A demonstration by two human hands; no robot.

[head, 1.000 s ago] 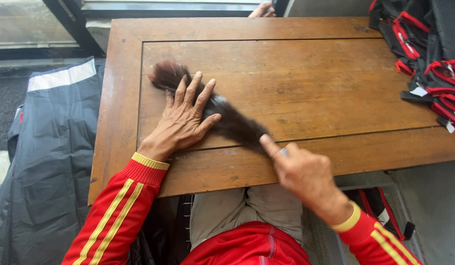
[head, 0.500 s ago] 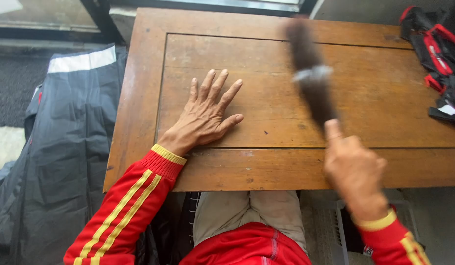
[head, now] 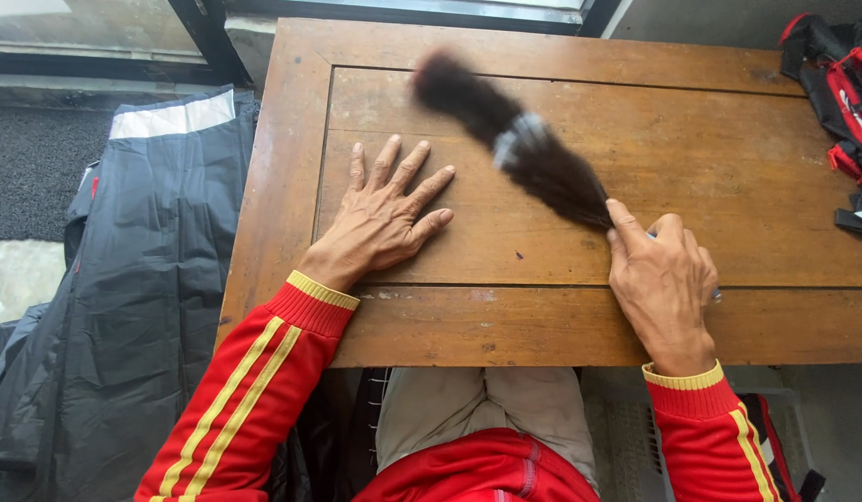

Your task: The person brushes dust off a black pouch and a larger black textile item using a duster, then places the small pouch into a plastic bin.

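A dark feather duster (head: 514,139) with a pale band around its middle lies blurred across the brown wooden table (head: 728,158), its tuft pointing to the far left. My right hand (head: 663,279) is closed on the duster's handle near the front edge, index finger stretched along it. My left hand (head: 384,218) rests flat on the tabletop with fingers spread, holding nothing, a short way left of the duster. Both arms wear red sleeves with yellow stripes.
A dark grey garment with a pale stripe (head: 143,279) hangs at the table's left side. Red and black bags (head: 835,84) sit at the far right edge. A window sill (head: 403,9) runs behind the table.
The duster has swung from upright on the right side down toward the left across the table. One second ago it lay under my left hand, which has stayed flat.
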